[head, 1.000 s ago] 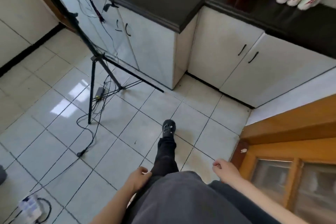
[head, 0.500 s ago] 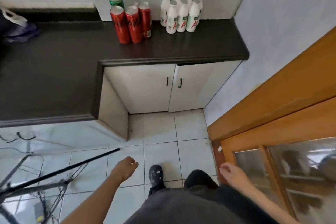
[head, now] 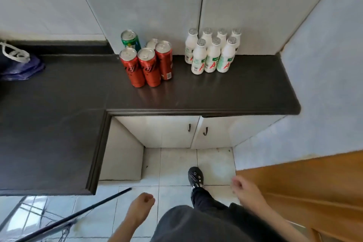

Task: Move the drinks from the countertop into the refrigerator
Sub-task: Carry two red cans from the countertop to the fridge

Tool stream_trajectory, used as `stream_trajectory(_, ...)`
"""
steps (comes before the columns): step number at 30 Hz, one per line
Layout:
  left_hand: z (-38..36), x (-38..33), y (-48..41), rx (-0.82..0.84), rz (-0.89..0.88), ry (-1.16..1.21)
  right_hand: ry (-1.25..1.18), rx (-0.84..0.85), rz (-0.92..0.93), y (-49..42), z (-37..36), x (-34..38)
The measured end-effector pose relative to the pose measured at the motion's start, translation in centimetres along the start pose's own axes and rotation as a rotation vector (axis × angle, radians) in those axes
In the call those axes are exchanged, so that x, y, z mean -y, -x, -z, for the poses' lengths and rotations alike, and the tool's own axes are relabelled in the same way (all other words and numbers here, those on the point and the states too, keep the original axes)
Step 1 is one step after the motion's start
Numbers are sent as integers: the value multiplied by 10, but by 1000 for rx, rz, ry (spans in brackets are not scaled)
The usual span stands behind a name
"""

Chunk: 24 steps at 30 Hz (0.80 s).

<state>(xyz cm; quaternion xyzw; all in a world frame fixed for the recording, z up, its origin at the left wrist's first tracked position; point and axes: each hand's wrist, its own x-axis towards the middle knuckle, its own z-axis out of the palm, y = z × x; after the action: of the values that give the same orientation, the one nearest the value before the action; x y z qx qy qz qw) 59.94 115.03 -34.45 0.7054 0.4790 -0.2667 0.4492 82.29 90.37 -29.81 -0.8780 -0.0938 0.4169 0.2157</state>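
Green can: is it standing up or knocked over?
Standing up. The green can shows its silver lid facing up, and its side rises straight behind the red cans on the dark countertop.

Cans (head: 149,68) clustered at the back of the countertop (head: 216,94), bottles (head: 213,59) grouped just to their right, bag (head: 21,67) far left on the same countertop, cupboard doors (head: 167,131) beneath it

- A bare strip of counter (head: 216,96) lies in front of the red cans (head: 148,68) and white bottles (head: 213,57).
- An open gap separates the two clusters.
- Cabinet doors (head: 157,6) stand close behind them.
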Motion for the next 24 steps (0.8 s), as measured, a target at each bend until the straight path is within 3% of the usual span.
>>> stream_trajectory(4,35,-59,-22,-174,-9,195,-80,-32,204,-50,50,85)
stream_trajectory(12,126,-178,-30,-564,-233,738,-190,-46,497,-110,94,228)
stream_trajectory(18,180,-205,-40,-707,-409,720,-254,-107,625,-134,92,290)
stream_trajectory(24,231,-223,-67,-714,-556,668,-245,-279,651,-147,91,333)
